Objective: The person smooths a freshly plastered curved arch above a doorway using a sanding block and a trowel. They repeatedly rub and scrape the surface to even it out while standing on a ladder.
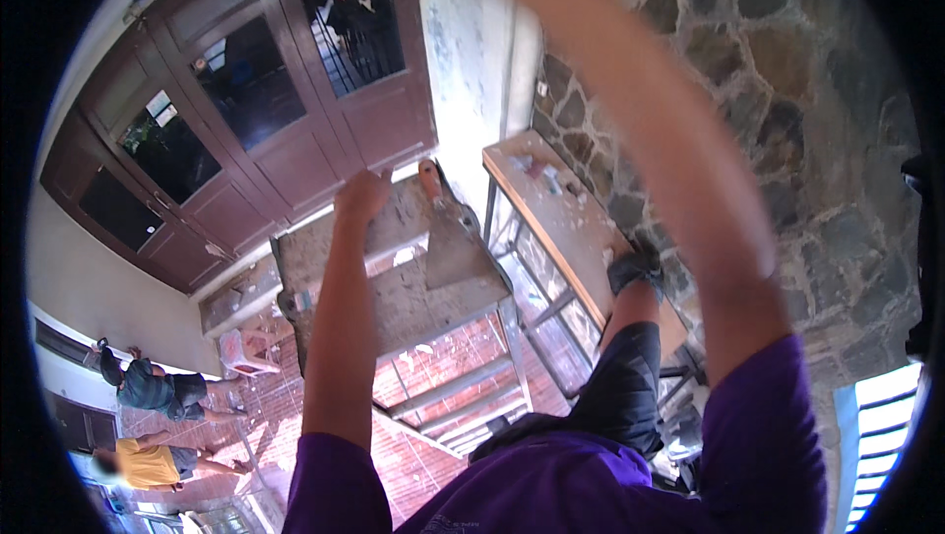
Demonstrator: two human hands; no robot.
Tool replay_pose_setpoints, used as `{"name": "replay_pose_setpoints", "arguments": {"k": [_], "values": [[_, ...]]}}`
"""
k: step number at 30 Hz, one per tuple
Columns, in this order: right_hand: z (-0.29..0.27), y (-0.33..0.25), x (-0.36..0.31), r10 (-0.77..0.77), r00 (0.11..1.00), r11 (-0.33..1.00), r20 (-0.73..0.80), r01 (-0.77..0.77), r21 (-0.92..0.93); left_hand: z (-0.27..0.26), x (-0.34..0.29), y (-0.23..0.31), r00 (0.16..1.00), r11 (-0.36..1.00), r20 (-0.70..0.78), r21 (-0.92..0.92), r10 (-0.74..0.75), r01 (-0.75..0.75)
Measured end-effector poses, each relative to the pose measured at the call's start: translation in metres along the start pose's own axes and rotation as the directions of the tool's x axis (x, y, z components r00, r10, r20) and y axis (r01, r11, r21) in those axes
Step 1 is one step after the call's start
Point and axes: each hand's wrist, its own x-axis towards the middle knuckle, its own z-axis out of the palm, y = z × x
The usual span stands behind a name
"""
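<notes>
My left arm reaches forward over a worn, stained platform top (413, 313). My left hand (362, 195) is at the platform's far edge, its fingers curled and closed. What they hold, if anything, is hidden. To the right of that hand lies a trowel (463, 251) with an orange handle and a broad grey triangular blade, flat on the platform and untouched. My right arm stretches up and across, leaving the picture at the top, so the right hand is out of sight.
Brown panelled doors (246, 91) with glass stand ahead. A wood-edged bench (551, 209) with scraps on it runs along the stone wall (778, 62); my foot (635, 268) is on it. At lower left are a pink stool (248, 352) and two people (162, 391), (153, 463).
</notes>
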Motion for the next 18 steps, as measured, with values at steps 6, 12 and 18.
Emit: {"name": "replay_pose_setpoints", "arguments": {"k": [6,12,18], "values": [[0.034,-0.116,-0.231,0.814,0.569,0.522,0.118,-0.806,0.281,0.006,0.005,-0.009,0.991,0.992,-0.052,0.002,0.124,-0.124],[0.040,-0.146,-0.287,0.954,0.256,0.215,0.156,-0.947,0.239,0.005,0.016,-0.006,0.998,0.996,0.023,0.077,0.051,-0.052],[0.037,-0.145,-0.291,0.960,0.187,0.149,0.207,-0.971,0.185,-0.002,0.009,0.001,0.998,0.999,0.054,0.043,-0.011,0.009]]}}
